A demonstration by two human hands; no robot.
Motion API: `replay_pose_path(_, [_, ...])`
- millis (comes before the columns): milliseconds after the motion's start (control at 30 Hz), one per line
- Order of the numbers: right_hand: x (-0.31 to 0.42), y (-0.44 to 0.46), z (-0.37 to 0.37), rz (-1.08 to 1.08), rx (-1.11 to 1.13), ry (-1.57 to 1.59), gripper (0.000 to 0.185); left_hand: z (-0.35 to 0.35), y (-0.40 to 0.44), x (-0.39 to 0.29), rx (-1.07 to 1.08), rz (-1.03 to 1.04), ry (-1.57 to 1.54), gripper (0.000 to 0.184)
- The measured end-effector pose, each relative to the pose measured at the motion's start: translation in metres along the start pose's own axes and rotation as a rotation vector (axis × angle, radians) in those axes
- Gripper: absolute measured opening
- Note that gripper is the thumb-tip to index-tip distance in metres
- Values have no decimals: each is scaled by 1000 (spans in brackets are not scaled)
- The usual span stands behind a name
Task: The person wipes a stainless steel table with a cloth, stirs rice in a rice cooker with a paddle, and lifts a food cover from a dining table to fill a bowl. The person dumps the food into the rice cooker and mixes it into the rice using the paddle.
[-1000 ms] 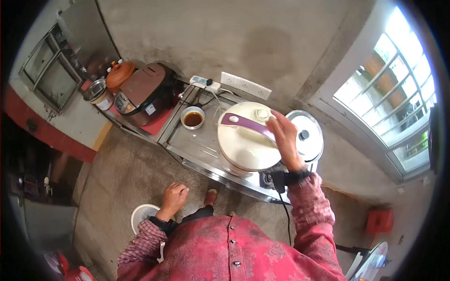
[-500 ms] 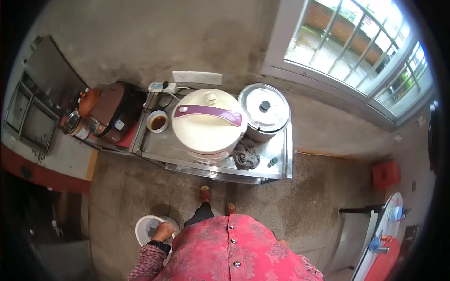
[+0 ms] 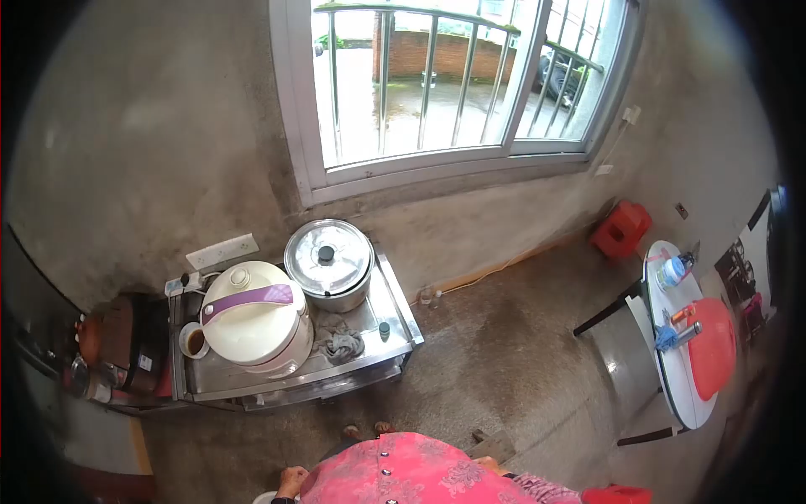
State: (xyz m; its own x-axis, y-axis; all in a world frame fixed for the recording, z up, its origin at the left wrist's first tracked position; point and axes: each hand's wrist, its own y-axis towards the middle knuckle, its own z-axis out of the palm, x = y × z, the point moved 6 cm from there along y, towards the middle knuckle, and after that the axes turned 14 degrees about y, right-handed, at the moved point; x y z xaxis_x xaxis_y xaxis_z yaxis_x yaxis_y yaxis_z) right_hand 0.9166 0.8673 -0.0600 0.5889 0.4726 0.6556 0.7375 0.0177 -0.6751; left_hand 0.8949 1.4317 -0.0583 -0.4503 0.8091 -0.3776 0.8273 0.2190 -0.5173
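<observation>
At the bottom edge, my left hand (image 3: 292, 481) is closed at the rim of a white bucket (image 3: 264, 498), most of which is cut off below the frame. My right hand (image 3: 489, 464) only just shows beside the pink shirt, and its fingers are mostly hidden. In front of me, a cream electric cooker (image 3: 252, 323) with a purple lid handle stands on a metal table (image 3: 201, 380). Next to it are a lidded metal pot (image 3: 329, 262), a crumpled grey cloth (image 3: 341, 343), a small green-capped bottle (image 3: 384, 331) and a bowl of dark liquid (image 3: 196, 342).
A dark rice cooker (image 3: 138, 344) is at the left. On the right stands a white folding table (image 3: 663, 370) with a red basin (image 3: 710, 349) on it. A red stool (image 3: 622, 228) sits by the far wall, and a red object (image 3: 617, 494) is at the lower right.
My view has turned right and upward, so the cooker table now lies further left and more of the window shows. My left hand and the bucket have dropped to the bottom edge.
</observation>
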Motion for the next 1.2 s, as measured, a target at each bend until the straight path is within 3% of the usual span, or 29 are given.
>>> replay_pose_path(267, [25,-43,30,64,-99,27,35,-20,27,39,12,73,37,23])
replay_pose_path(367, [41,-58,44,75,-134,40,35,-23,34,66,87,41,13,24])
replay_pose_path(433, [48,-63,52,82,-162,60,35,-29,32,87,159,-106,-74,26])
replay_pose_path(567, [48,-57,58,46,-337,316,35,-27,40,116,200,-93,-46,27])
replay_pose_path(667, [37,-66,79,69,-364,447,34,-19,53,134,167,19,108,23])
replay_pose_path(733, [30,-81,95,112,-374,485,33,-19,58,124,90,338,442,21])
replay_pose_path(767, [37,-89,98,53,-356,296,30,-21,57,124,109,362,459,21])
replay_pose_path(800, [45,-100,104,1,-338,113,29,-45,47,107,174,182,192,21])
replay_pose_path(833, [47,-110,107,30,-367,145,29,-59,40,96,240,-3,-64,21])
replay_pose_path(867, [45,-116,111,97,-367,268,29,-55,46,96,267,29,-28,21])
replay_pose_path(933, [25,-127,120,176,-397,428,28,-47,57,107,280,-145,50,18])
replay_pose_path(1200, [-8,-122,120,90,-430,577,31,-34,78,120,232,-83,77,17])
